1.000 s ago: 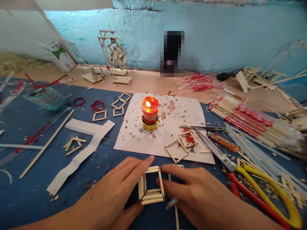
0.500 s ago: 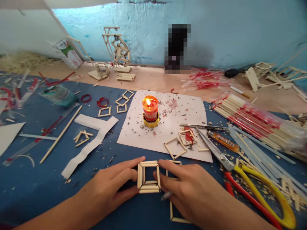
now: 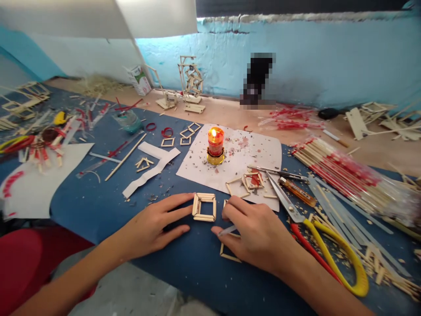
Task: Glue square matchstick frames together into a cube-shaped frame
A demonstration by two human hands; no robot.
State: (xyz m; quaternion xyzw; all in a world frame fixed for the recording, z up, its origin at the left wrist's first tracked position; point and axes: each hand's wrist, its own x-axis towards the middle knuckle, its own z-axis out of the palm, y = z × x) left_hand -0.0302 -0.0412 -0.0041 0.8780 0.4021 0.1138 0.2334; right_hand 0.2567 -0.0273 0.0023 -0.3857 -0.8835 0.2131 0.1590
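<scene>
A small layered square frame of wooden sticks [image 3: 214, 210] rests on the blue table, its middle hollow. My left hand [image 3: 149, 226] lies to its left with fingers stretched out and apart, the index fingertip touching the frame's upper left corner. To the right, my right hand [image 3: 255, 228] is closed on a thin translucent plastic strip [image 3: 227, 230], whose tip pokes out towards the left between thumb and fingers. Partly covered by that hand is a larger stick frame [image 3: 226, 254] lying flat. Beyond it, more stick squares [image 3: 238, 194] lie on the edge of the white paper.
A lit candle [image 3: 215, 145] burns on white paper [image 3: 194, 169]. Scissors [image 3: 315, 241], a lighter [image 3: 297, 192], plastic strips [image 3: 342, 219] and bagged red-tipped sticks [image 3: 335, 166] lie right. Left are a paper strip [image 3: 154, 169] and a glass jar [image 3: 128, 120]. Stick models [image 3: 192, 85] stand behind.
The view has swung left and drawn back, showing more of the table's left side. My right hand has come away from the small square frame; my left fingers have loosened from it.
</scene>
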